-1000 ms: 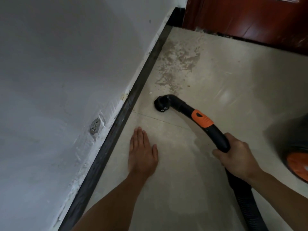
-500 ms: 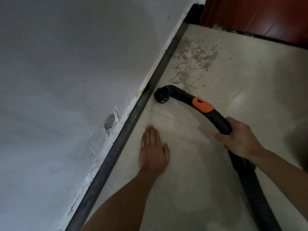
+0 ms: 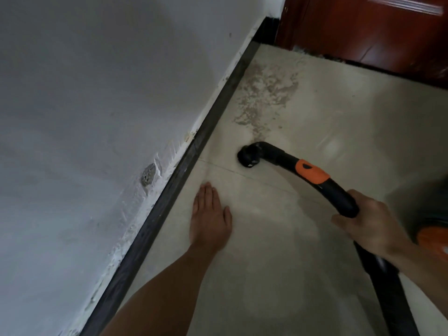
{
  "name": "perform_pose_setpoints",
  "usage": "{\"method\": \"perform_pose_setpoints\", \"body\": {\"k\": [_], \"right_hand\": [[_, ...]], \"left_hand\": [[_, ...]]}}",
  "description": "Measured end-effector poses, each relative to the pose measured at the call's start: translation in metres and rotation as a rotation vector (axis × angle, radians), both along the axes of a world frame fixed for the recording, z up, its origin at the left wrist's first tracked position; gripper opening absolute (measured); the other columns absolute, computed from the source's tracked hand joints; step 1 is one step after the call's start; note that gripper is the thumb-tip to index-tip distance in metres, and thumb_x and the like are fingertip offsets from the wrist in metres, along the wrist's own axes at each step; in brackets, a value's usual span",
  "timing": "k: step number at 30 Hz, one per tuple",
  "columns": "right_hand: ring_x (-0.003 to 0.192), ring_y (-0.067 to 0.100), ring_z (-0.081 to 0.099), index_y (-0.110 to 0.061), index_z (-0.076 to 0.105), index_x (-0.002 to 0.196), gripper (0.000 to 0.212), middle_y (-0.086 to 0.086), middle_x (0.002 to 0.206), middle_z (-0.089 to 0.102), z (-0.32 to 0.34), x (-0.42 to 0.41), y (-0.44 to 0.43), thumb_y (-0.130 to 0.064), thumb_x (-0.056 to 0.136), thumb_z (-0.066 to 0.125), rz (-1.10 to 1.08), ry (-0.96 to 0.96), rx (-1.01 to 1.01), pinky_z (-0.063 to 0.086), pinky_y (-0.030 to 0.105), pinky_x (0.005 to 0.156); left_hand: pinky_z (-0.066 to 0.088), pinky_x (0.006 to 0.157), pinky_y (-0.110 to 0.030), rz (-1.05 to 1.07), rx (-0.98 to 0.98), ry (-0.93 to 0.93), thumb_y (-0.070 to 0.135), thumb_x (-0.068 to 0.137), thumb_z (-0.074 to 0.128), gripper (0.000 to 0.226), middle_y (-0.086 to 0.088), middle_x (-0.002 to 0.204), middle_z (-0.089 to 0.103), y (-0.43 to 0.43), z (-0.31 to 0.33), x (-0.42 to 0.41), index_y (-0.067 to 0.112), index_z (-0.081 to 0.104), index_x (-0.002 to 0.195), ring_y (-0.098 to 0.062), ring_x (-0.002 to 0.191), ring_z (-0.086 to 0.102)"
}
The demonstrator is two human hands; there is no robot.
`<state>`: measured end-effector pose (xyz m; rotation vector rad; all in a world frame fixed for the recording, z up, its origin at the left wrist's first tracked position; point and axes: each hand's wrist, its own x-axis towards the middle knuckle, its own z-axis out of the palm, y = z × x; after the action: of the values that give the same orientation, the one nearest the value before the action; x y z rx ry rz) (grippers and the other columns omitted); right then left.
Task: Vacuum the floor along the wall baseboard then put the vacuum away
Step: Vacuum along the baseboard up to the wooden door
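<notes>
A black vacuum hose [image 3: 337, 190] with an orange collar curves across the pale tiled floor, and its open nozzle end [image 3: 248, 157] rests on the tile a short way from the dark baseboard [image 3: 174, 187]. My right hand [image 3: 371, 219] grips the hose behind the orange collar. My left hand [image 3: 209, 219] lies flat on the floor, fingers straight, between the baseboard and the hose. A patch of grey dust [image 3: 264, 95] covers the floor just beyond the nozzle, toward the corner.
The white wall [image 3: 97, 93] runs along the left, with chipped plaster above the baseboard. A red-brown wooden door [image 3: 363, 32] closes off the far end. The vacuum body [image 3: 434, 236], dark with an orange part, sits at the right edge.
The nozzle has drawn slightly away from the baseboard. My left hand stays flat on the floor and my right hand keeps its grip. The view shifted, bringing the vacuum body back into sight.
</notes>
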<state>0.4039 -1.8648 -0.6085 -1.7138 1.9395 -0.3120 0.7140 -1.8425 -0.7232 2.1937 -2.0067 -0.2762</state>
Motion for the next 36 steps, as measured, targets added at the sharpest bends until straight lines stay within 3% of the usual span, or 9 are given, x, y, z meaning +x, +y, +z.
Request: {"method": "perform_pose_setpoints", "body": {"k": [4, 7, 10, 16, 21, 24, 27, 29, 36], "right_hand": [[0.04, 0.007, 0.057, -0.02, 0.054, 0.076, 0.028, -0.002, 0.044, 0.059, -0.001, -0.043, 0.027, -0.01, 0.073, 0.08, -0.166, 0.078, 0.007, 0.042, 0.027, 0.043], [0.053, 0.023, 0.062, -0.02, 0.054, 0.081, 0.024, 0.003, 0.054, 0.063, -0.006, -0.031, 0.016, -0.017, 0.076, 0.077, -0.239, 0.083, -0.026, 0.045, 0.033, 0.051], [0.059, 0.027, 0.062, -0.018, 0.054, 0.086, 0.022, 0.009, 0.067, 0.062, -0.016, 0.002, -0.003, -0.021, 0.077, 0.074, -0.211, 0.014, -0.044, 0.043, 0.032, 0.052], [0.06, 0.028, 0.059, -0.014, 0.057, 0.093, 0.023, 0.009, 0.069, 0.062, -0.01, 0.022, -0.029, -0.022, 0.078, 0.072, -0.204, 0.071, -0.078, 0.044, 0.032, 0.055], [0.057, 0.028, 0.061, -0.016, 0.052, 0.088, 0.023, 0.008, 0.065, 0.061, -0.012, 0.033, -0.029, -0.017, 0.078, 0.073, -0.044, 0.05, -0.043, 0.048, 0.033, 0.052], [0.063, 0.03, 0.063, -0.019, 0.053, 0.088, 0.021, 0.011, 0.069, 0.064, -0.014, 0.017, -0.034, -0.02, 0.078, 0.072, -0.175, 0.053, -0.037, 0.05, 0.038, 0.06], [0.07, 0.031, 0.06, -0.016, 0.052, 0.093, 0.024, 0.016, 0.077, 0.064, -0.016, 0.008, -0.046, -0.021, 0.08, 0.071, -0.312, 0.077, -0.059, 0.042, 0.035, 0.061], [0.067, 0.029, 0.056, -0.013, 0.052, 0.095, 0.025, 0.014, 0.077, 0.061, -0.016, 0.017, -0.056, -0.021, 0.08, 0.071, -0.3, 0.069, -0.074, 0.038, 0.031, 0.057], [0.064, 0.029, 0.062, -0.014, 0.055, 0.097, 0.025, 0.011, 0.075, 0.063, -0.023, 0.045, -0.078, -0.022, 0.079, 0.071, -0.218, 0.016, -0.071, 0.049, 0.033, 0.06]], "left_hand": [[0.007, 0.121, -0.036, 0.009, -0.001, -0.016, 0.035, 0.095, 0.031, 0.066, -0.02, 0.157, 0.02, -0.002, -0.002, -0.001, -0.005, 0.026, 0.148, -0.028, 0.148, 0.013], [0.005, 0.12, -0.036, 0.004, 0.009, -0.017, 0.034, 0.096, 0.034, 0.065, -0.02, 0.158, 0.019, -0.002, -0.001, 0.0, -0.004, 0.025, 0.148, -0.028, 0.148, 0.012], [0.003, 0.12, -0.034, 0.008, 0.009, 0.001, 0.035, 0.098, 0.032, 0.064, -0.019, 0.159, 0.017, 0.0, 0.003, -0.001, -0.003, 0.023, 0.149, -0.027, 0.148, 0.011], [0.007, 0.121, -0.036, 0.014, 0.007, 0.013, 0.034, 0.098, 0.035, 0.064, -0.02, 0.158, 0.018, -0.001, 0.004, -0.001, -0.004, 0.024, 0.149, -0.028, 0.148, 0.012], [0.002, 0.121, -0.035, 0.001, 0.011, 0.007, 0.035, 0.098, 0.031, 0.065, -0.02, 0.159, 0.016, -0.001, 0.004, -0.001, -0.003, 0.022, 0.149, -0.027, 0.149, 0.009], [0.003, 0.121, -0.035, 0.003, 0.004, 0.012, 0.035, 0.097, 0.033, 0.065, -0.021, 0.158, 0.018, -0.001, 0.005, -0.001, -0.004, 0.024, 0.148, -0.028, 0.148, 0.011], [0.0, 0.121, -0.034, -0.002, 0.02, 0.0, 0.035, 0.097, 0.03, 0.066, -0.02, 0.159, 0.014, -0.002, 0.005, -0.001, -0.003, 0.02, 0.15, -0.027, 0.149, 0.007], [0.0, 0.121, -0.035, -0.005, 0.03, -0.001, 0.036, 0.098, 0.027, 0.066, -0.02, 0.159, 0.011, -0.002, 0.004, -0.001, -0.003, 0.018, 0.15, -0.027, 0.149, 0.005], [0.001, 0.122, -0.035, 0.001, 0.028, 0.001, 0.038, 0.096, 0.02, 0.068, -0.019, 0.16, 0.012, -0.003, 0.003, -0.002, -0.003, 0.018, 0.151, -0.026, 0.149, 0.005]]}}
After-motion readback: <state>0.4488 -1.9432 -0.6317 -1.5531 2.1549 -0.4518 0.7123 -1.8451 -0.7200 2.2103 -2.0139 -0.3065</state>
